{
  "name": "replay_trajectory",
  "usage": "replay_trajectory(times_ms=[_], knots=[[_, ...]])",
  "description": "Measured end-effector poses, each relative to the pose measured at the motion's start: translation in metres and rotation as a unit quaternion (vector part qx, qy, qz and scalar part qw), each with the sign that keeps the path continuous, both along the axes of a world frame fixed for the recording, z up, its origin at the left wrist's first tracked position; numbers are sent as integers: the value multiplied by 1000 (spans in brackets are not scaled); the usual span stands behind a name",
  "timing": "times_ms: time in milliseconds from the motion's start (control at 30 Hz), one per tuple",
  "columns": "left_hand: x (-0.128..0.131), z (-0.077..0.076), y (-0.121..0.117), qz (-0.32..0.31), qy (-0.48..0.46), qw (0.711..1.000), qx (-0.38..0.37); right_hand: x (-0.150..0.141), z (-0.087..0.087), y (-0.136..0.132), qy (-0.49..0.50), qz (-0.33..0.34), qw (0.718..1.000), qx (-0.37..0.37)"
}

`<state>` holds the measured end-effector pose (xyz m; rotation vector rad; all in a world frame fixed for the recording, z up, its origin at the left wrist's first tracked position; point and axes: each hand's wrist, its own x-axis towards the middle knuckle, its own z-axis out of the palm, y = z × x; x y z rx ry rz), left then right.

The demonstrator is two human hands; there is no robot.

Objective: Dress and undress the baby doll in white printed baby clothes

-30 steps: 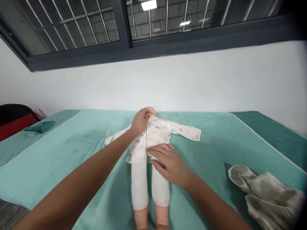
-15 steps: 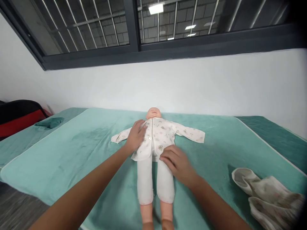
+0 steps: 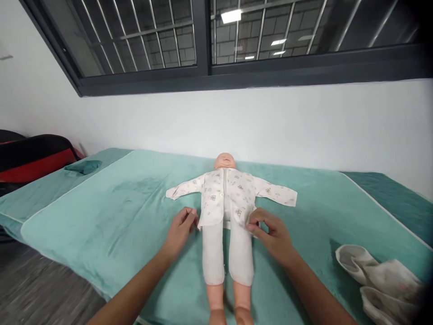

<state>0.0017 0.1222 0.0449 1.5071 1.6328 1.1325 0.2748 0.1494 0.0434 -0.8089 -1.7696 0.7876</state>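
A baby doll (image 3: 225,160) lies on its back, its head towards the wall and its bare lower legs towards me. It wears a white printed shirt (image 3: 212,198) with the sleeves spread out to both sides, and white pants (image 3: 213,257). The shirt's front edges meet near a button at the chest and part lower down. My left hand (image 3: 181,230) is closed, pinching the shirt's lower left corner. At the opposite side of the hem, my right hand (image 3: 272,234) pinches the cloth between thumb and index finger.
The doll rests on a green padded cover (image 3: 135,234). Crumpled white cloth items (image 3: 389,280) lie at the lower right. A black and red bag (image 3: 37,158) and a small dark green cloth (image 3: 83,167) are at the left. Behind stand a white wall (image 3: 270,122) and a barred window.
My left hand has moved off the shirt's chest down to its lower left corner. My right hand stays by the right hem, its fingers now more pinched. The view has shifted slightly left.
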Motion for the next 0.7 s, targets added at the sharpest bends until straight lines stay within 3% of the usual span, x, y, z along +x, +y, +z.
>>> replay_trajectory(times_ms=[100,167,233,367,467,600,700], knots=[[-29,-9,22,63,135,985,82,14,-8,15,28,-127,988,-83],[-50,-16,40,89,289,944,130,22,-18,31,35,-228,961,-151],[-68,-19,58,95,408,901,116,29,-28,45,64,-258,941,-208],[-90,-14,90,69,504,860,32,33,-36,56,211,-163,923,-277],[-97,-9,108,70,530,844,35,28,-30,50,275,-89,908,-304],[-102,-12,120,98,536,837,41,20,-22,38,248,-9,908,-339],[-109,-17,118,132,518,844,46,15,-21,34,218,-10,916,-336]])
